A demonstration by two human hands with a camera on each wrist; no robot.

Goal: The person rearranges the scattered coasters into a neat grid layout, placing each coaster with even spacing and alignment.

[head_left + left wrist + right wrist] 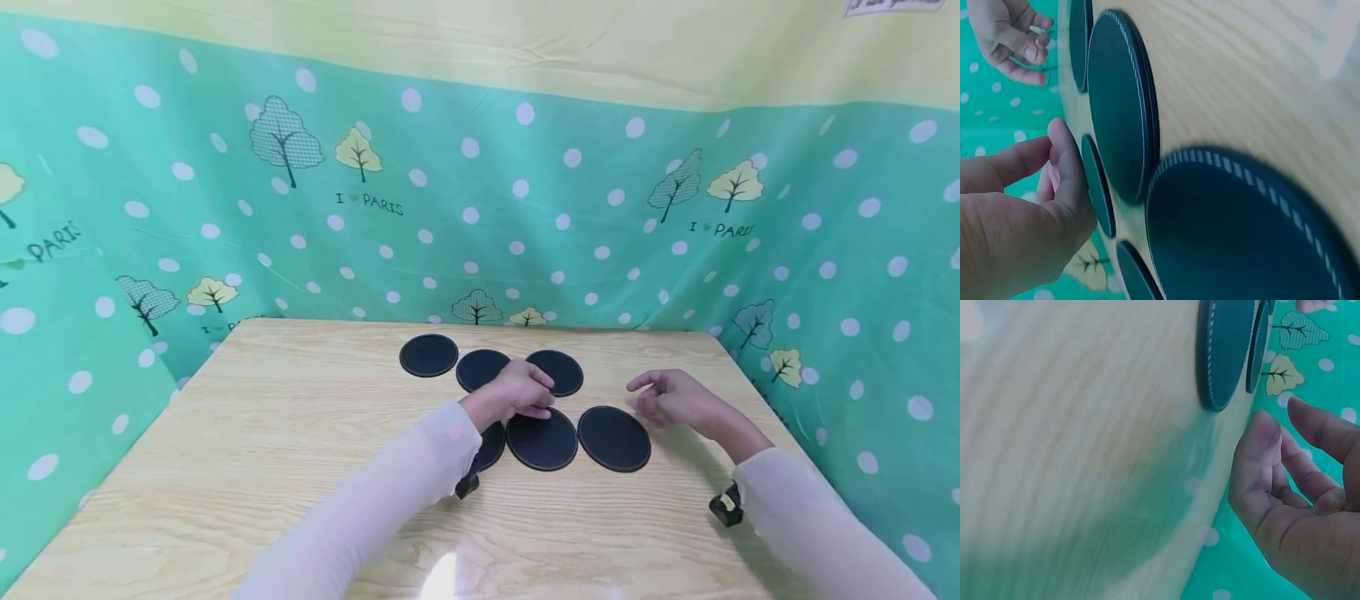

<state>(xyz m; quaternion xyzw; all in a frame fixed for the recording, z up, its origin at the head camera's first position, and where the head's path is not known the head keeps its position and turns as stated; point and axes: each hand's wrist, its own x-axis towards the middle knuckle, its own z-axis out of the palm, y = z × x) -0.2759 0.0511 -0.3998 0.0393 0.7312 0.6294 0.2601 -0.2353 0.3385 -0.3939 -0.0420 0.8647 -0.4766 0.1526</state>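
Round black coasters with pale stitched rims lie on the wooden table in two rows of three. In the head view my left hand (521, 389) hovers over the middle of the group, between the back right coaster (558, 372) and the front middle coaster (542, 443). Its fingers are loosely bent, with nothing in them. It partly covers the back middle coaster (478, 368), and my left sleeve overlaps the front left coaster (492, 446). My right hand (675, 398), also holding nothing, is just right of the front right coaster (615, 439), its fingers loosely curved.
The back left coaster (429, 356) lies near the far edge of the pale wooden table (285, 417). Green polka-dot cloth (450, 233) hangs behind the table and along both sides. A bright reflection (440, 577) shows at the near edge.
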